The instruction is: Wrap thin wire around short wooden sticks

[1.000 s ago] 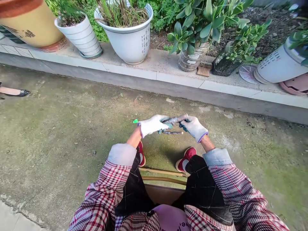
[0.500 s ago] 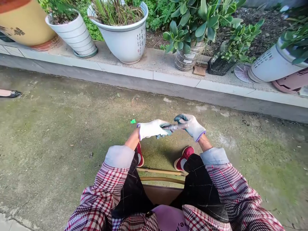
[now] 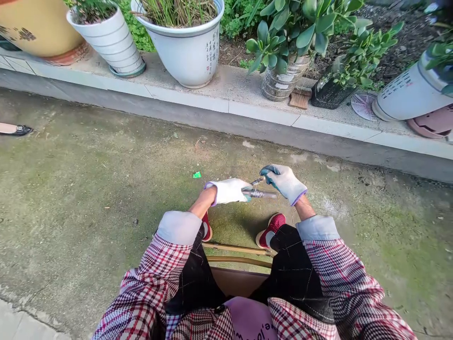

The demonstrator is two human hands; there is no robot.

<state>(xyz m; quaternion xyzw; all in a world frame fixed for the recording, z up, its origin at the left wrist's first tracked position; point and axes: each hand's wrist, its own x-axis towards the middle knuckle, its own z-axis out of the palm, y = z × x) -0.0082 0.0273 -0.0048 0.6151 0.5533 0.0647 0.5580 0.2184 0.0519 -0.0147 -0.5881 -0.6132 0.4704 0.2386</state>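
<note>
My left hand (image 3: 231, 191), in a white glove with a grey-green palm, is closed around a slim grey rod (image 3: 262, 194). Silvery thread or wire is wound about the rod, and its bare end points right. A shorter dark stick-like piece (image 3: 257, 181) juts from the same hand, just above the rod. My right hand (image 3: 285, 182), gloved alike, is closed in a pinch by the tip of that shorter piece. A fine strand seems to run there, but what the right fingers hold is too small to make out. Both hands are above the concrete, in front of my knees.
A tiled ledge (image 3: 260, 111) crosses ahead, bearing a large white pot (image 3: 187, 54), a ribbed white pot (image 3: 111, 42) and other planters. A green scrap (image 3: 197, 174) lies on the ground. Another person's black shoe (image 3: 21, 130) shows at far left.
My right hand has moved off the rod, slightly up and right, leaving the rod's right end uncovered. The shorter piece now shows above the rod. My left hand keeps its grip.
</note>
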